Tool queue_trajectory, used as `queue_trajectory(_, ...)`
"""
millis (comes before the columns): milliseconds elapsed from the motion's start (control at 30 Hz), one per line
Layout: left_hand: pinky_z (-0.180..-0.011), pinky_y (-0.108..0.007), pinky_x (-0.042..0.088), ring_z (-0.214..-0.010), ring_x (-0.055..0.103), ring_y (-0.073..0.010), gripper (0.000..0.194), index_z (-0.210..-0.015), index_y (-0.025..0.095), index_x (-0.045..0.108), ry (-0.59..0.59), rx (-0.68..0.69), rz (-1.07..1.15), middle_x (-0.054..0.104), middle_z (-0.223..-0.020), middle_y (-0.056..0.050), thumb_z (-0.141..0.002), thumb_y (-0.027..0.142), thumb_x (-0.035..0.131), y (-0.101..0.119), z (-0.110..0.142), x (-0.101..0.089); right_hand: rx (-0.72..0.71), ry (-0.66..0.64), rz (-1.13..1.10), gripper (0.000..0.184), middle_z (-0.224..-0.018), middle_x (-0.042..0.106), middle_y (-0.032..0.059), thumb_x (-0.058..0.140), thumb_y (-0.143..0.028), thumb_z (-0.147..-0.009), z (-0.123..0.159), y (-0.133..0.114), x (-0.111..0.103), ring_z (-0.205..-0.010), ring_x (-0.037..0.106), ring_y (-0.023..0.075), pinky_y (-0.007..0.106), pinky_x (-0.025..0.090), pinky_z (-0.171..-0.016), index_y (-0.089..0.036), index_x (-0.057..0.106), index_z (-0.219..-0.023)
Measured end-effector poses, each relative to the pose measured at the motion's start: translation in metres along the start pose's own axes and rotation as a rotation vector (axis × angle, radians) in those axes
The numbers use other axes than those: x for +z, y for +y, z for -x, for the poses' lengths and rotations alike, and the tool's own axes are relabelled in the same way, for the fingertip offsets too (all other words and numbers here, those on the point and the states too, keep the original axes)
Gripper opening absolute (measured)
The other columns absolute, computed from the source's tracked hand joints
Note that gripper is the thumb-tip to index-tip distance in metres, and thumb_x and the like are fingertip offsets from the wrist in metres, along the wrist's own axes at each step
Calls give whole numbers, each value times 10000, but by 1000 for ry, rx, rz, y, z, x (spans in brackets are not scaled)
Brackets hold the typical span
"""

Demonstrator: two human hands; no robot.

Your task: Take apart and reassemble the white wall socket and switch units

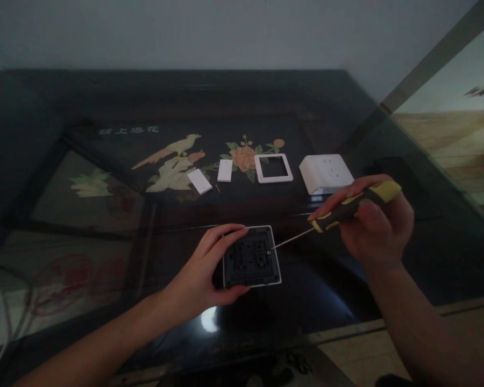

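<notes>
My right hand (373, 226) is clamped around a yellow-and-black screwdriver (342, 212), its thin metal shaft slanting down to a small screw (269, 252) at the right edge of a square black switch body with a white rim (250, 263). That body lies at lower centre, where my left hand (210, 263) pinches it, fingers over the top edge and thumb at the bottom. I judge I am turning that screw; which way, I cannot tell. The next move calls for a seated tip and a firm left hold. Beyond, around mid-frame, lie two white rectangular plates (199, 181) (225, 170), a loose brass-coloured screw (219, 189), a white square frame (258, 170) and a white boxy socket (326, 172). The dark glossy table (234, 97) shows a bird-and-flower picture; a pale wall (185, 32) rises behind, with tan floor (439, 129) at right.
</notes>
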State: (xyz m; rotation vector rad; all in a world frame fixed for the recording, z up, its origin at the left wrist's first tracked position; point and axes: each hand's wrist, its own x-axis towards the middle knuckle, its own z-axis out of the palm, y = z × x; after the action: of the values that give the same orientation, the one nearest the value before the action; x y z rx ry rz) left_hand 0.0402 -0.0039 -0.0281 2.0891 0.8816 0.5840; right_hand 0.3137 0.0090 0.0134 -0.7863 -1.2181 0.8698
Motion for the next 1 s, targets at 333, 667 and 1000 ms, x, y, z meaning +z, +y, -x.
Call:
queue_trajectory(333, -1139, -438, 356, -1324, 398, -265, 787, -1438, 316, 322, 3, -14, -7, 374, -1435, -71, -770, 278, 735, -3, 2, 1, -37, -105, 32, 116, -756, 728, 27, 631, -253, -874, 5, 1, -5, -621, 725, 218, 335, 592, -504, -189, 615, -969)
queue_trajectory(667, -1126, -466, 371, -1315, 416, -281, 756, -1426, 304, 344, 18, 3, -12, 392, -1428, -83, -771, 284, 723, -3, 1, 2, -145, -158, 133, 139, -745, 700, 26, 653, -202, -844, 4, -11, 1, -638, 727, 218, 334, 601, -508, -181, 642, -981)
queue_trajectory(1000, -1124, -470, 381, -1319, 422, -293, 842, -1430, 296, 343, 28, 18, -20, 404, -1418, -90, -718, 357, 790, -6, 1, 3, -236, -768, 702, 363, -827, 704, -47, 689, -125, -743, -33, -59, 32, -604, 664, 110, 193, 497, -505, -241, 575, -1068)
